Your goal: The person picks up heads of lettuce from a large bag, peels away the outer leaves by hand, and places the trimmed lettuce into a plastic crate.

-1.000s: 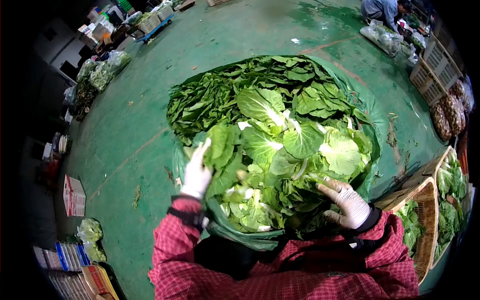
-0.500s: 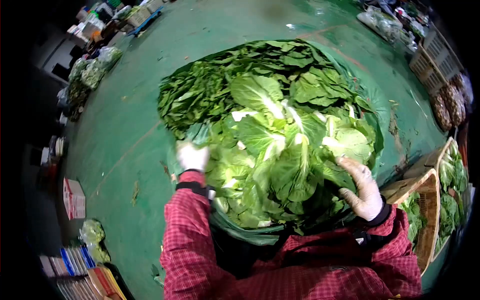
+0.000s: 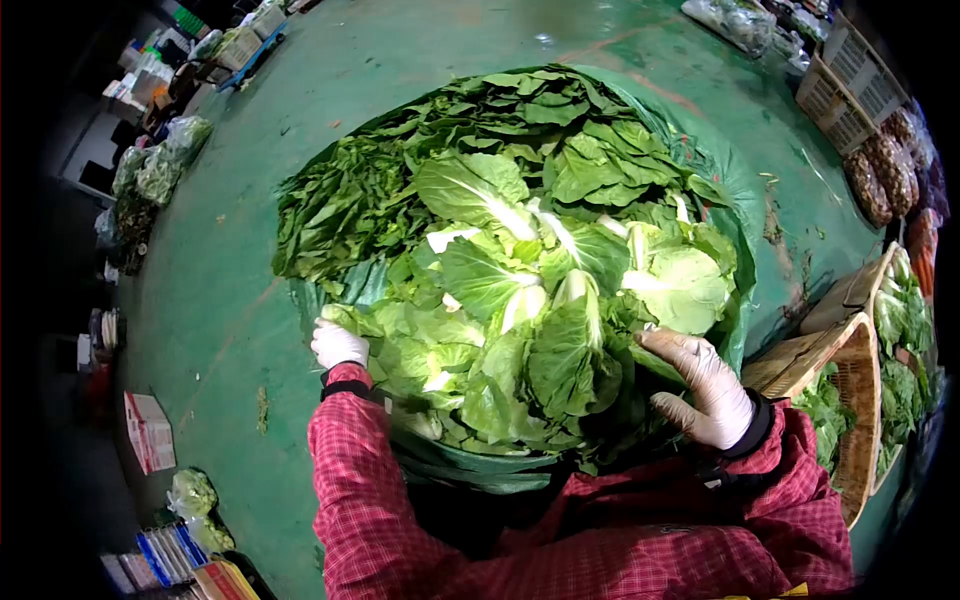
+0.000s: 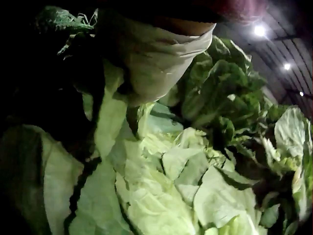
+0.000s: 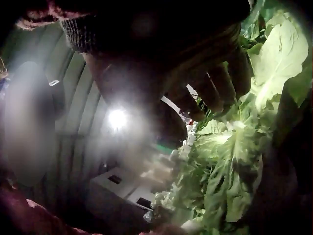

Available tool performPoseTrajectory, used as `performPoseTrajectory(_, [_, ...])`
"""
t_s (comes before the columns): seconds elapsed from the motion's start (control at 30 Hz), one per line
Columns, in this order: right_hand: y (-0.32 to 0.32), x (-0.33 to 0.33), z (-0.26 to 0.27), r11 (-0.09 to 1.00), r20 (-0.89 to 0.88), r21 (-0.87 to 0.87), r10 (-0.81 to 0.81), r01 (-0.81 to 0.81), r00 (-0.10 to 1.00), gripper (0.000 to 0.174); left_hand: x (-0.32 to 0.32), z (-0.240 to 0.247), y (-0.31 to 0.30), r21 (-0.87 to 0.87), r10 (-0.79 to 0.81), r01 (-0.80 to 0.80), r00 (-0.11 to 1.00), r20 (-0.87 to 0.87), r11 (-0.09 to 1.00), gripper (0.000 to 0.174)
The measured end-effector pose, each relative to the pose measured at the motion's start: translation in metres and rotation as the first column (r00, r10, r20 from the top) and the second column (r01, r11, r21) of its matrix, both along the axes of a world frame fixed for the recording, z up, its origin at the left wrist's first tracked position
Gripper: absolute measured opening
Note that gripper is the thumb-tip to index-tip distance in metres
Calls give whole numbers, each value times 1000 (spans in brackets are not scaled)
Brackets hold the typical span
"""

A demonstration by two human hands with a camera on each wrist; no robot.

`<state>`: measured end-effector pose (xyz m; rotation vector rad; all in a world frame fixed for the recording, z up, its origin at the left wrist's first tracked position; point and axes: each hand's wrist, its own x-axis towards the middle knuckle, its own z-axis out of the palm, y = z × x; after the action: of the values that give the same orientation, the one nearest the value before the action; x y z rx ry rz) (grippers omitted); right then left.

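Light-green leafy heads with white stems (image 3: 575, 340) lie over darker leaves (image 3: 360, 205) in a large green bag (image 3: 745, 290). At the bag's left edge my gloved left hand (image 3: 340, 345) has its fingers bent at the outer greens; in the left wrist view, the glove (image 4: 156, 58) meets pale leaves (image 4: 151, 200) and its fingertips are hidden. My gloved right hand (image 3: 705, 390) rests against the right-hand leaves, thumb and fingers apart. The right wrist view shows that hand (image 5: 210, 83) dark above a lit head (image 5: 234, 166).
Wicker baskets of greens (image 3: 855, 400) stand close on the right, with plastic crates (image 3: 850, 85) and bagged produce (image 3: 880, 180) beyond. On the left are a red-and-white box (image 3: 150, 430), bagged vegetables (image 3: 165, 165) and stacked goods (image 3: 160, 555). The green floor (image 3: 220, 290) surrounds the bag.
My left hand has moved left and down from over the leaves to the bag's left edge. Another leafy head lies spread at the front middle. My right hand has stayed near the right-hand leaves.
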<state>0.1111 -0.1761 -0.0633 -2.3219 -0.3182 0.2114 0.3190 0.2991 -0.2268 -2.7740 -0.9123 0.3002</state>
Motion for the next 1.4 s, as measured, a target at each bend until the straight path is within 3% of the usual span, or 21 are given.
performPoseTrajectory(0.13, [0, -2, -2, 1000, 17, 30, -4, 4, 1000, 68, -28, 21, 0, -151, -200, 212, 976, 89, 965, 89])
performPoseTrajectory(0.23, [-1, -4, -10, 998, 49, 66, -2, -1, 999, 66, -67, 36, -14, -329, -409, 575, 792, 452, 749, 80])
performPoseTrajectory(0.33, [-3, -5, -15, 998, 81, 53, 10, -14, 997, 67, -103, 76, -49, -276, -507, 840, 511, 694, 468, 78])
performPoseTrajectory(0.47, [7, -2, -2, 985, 9, 170, -47, 45, 999, 76, -156, 139, -106, -206, -333, 944, 287, 898, 256, 80])
performPoseTrajectory(0.53, [19, -1, 7, 932, 87, 363, -8, -25, 996, 79, -181, 149, -133, -560, 143, 811, 583, 800, -171, 83])
performPoseTrajectory(0.57, [29, -2, 15, 861, 53, 506, 23, -46, 998, 80, -194, 162, -141, -630, 238, 658, 746, 623, -413, 88])
performPoseTrajectory(0.6, [34, 0, 32, 889, 227, 429, 66, -161, 972, 84, -203, 168, -149, -597, 279, 519, 847, 452, -611, 77])
performPoseTrajectory(0.67, [45, 4, 51, 858, 262, 457, 122, -234, 957, 88, -225, 200, -173, -324, 229, 243, 970, 83, -914, 61])
performPoseTrajectory(0.73, [56, 5, 53, 813, 261, 489, 209, -316, 942, 96, -242, 218, -189, -433, 265, 247, 964, 19, -867, 58])
performPoseTrajectory(0.77, [63, 0, 61, 667, 36, 695, 341, -269, 939, 103, -251, 224, -195, -488, 285, 240, 958, -18, -839, 57])
performPoseTrajectory(0.8, [67, -7, 67, 636, -30, 722, 422, -272, 906, 106, -259, 226, -199, -540, 304, 230, 951, -50, -809, 56])
performPoseTrajectory(0.87, [81, -26, 65, 661, -9, 699, 390, -273, 921, 103, -259, 183, -190, -411, 235, 201, 971, -33, -889, 55])
performPoseTrajectory(0.9, [87, -31, 60, 576, -107, 807, 360, -130, 927, 99, -255, 178, -179, -485, 172, 145, 985, -12, -863, 57])
performPoseTrajectory(1.0, [79, -47, 64, 666, -39, 737, 211, -114, 977, 93, -247, 187, -135, -683, -23, 129, 978, 209, -719, 78])
performPoseTrajectory(1.03, [79, -52, 69, 606, -41, 791, 202, -92, 979, 91, -243, 200, -113, -714, -98, 239, 913, 396, -657, 94])
performPoseTrajectory(1.07, [77, -54, 69, 676, 23, 727, 149, -119, 989, 93, -242, 213, -99, -715, -188, 364, 803, 566, -597, 111])
performPoseTrajectory(1.17, [77, -62, 77, 856, 251, 497, 17, -144, 968, 97, -256, 245, -104, -618, -5, 534, 754, 657, -577, 133])
performPoseTrajectory(1.27, [84, -73, 79, 923, 459, 359, -42, -142, 888, 102, -271, 269, -162, -523, -272, 795, 453, 849, -308, 122])
performPoseTrajectory(1.33, [84, -84, 76, 964, 612, 236, -51, -121, 789, 104, -275, 241, -188, -558, -59, 704, 597, 800, -438, 103])
performPoseTrajectory(1.37, [84, -92, 76, 984, 635, 171, -70, -52, 769, 108, -272, 236, -192, -442, 0, 785, 491, 871, -433, 85])
performPoseTrajectory(1.4, [78, -96, 74, 982, 640, 165, -34, -95, 768, 111, -274, 230, -195, -378, 13, 799, 434, 901, -467, 83])
